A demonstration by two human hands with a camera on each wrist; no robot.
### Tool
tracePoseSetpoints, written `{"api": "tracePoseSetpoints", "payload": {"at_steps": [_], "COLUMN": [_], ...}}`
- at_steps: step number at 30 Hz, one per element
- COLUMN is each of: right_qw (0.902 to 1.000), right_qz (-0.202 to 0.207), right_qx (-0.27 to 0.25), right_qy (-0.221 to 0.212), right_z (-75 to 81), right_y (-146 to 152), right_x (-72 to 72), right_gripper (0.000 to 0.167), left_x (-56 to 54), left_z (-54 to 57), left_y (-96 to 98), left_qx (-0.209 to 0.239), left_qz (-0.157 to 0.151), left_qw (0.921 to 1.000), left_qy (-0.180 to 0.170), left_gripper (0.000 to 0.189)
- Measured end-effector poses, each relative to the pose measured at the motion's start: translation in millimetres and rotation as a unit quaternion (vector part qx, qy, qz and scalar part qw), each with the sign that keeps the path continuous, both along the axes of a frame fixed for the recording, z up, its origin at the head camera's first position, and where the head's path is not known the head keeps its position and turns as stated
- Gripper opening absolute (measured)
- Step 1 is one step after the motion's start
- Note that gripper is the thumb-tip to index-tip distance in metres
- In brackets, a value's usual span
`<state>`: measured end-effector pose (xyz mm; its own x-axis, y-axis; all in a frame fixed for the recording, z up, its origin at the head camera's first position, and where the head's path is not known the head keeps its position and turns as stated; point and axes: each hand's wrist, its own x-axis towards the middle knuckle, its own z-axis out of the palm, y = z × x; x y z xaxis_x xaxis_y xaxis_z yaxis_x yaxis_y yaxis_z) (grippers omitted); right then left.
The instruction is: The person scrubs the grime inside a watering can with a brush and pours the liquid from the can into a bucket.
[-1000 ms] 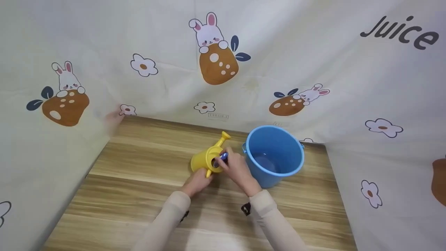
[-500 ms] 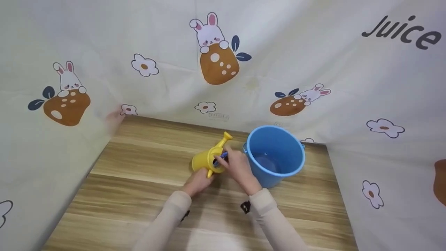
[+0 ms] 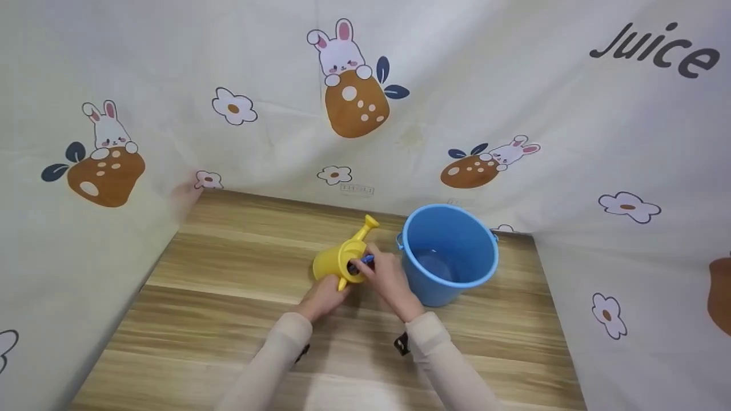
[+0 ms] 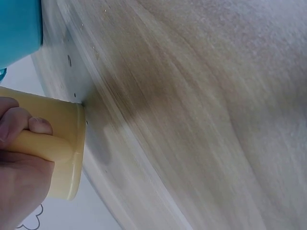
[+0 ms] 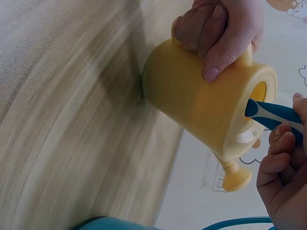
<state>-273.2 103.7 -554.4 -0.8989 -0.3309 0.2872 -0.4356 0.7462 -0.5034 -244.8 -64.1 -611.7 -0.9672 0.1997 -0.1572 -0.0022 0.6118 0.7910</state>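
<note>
A yellow watering can (image 3: 326, 265) is tilted, its opening turned toward the right hand. My left hand (image 3: 323, 298) grips the can's handle; the curled fingers (image 4: 17, 120) show in the left wrist view. My right hand (image 3: 393, 284) pinches a blue-and-white handle (image 5: 277, 115), shaped like a toothbrush's, which goes into the can's opening. Whatever is on its far end is hidden inside the can. The can's spout (image 5: 236, 177) points away from me, toward the back wall.
A blue bucket (image 3: 437, 294) stands upright just right of the right hand, with a little clear liquid apparently at its bottom. Wood-grain boards (image 3: 217, 319) lie under everything. Rabbit-printed cloth (image 3: 274, 142) walls in the back and sides.
The blue-and-white handle shifts and changes its tilt slightly in the can's opening as my right hand makes small movements. The watering can, left hand and bucket stay nearly in place.
</note>
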Motion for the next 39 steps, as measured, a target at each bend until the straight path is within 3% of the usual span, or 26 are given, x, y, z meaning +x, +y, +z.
{"api": "tracePoseSetpoints", "payload": {"at_steps": [8,12,19,25,33,39], "right_qw": [0.9995,0.9993,0.9994,0.9992,0.9988,0.9977], "right_qz": [0.030,0.031,0.028,0.023,0.020,0.020], "right_qx": [0.011,0.018,-0.019,-0.033,-0.044,-0.062], "right_qy": [-0.002,0.012,0.008,-0.006,0.010,-0.020], "right_z": [10.1,18.5,29.2,27.7,25.3,17.4], "right_y": [-3.3,-0.5,7.2,8.6,6.2,4.2], "right_x": [5.0,4.4,0.9,0.4,1.2,0.3], "right_gripper": [0.031,0.033,0.032,0.032,0.031,0.030], "left_x": [-0.6,-0.8,0.3,1.7,1.3,1.8], "left_z": [-0.8,0.2,2.0,2.2,1.7,1.9], "left_y": [-1.6,-1.7,-1.1,-0.7,-1.2,-0.2], "left_qx": [-0.013,-0.011,-0.021,-0.022,-0.022,-0.016], "left_qz": [-0.007,-0.008,-0.002,0.001,0.004,0.002], "left_qw": [0.9998,0.9999,0.9998,0.9997,0.9997,0.9998], "left_qy": [0.014,0.004,0.001,0.007,-0.005,-0.013], "left_gripper": [0.012,0.010,0.015,0.016,0.022,0.018]}}
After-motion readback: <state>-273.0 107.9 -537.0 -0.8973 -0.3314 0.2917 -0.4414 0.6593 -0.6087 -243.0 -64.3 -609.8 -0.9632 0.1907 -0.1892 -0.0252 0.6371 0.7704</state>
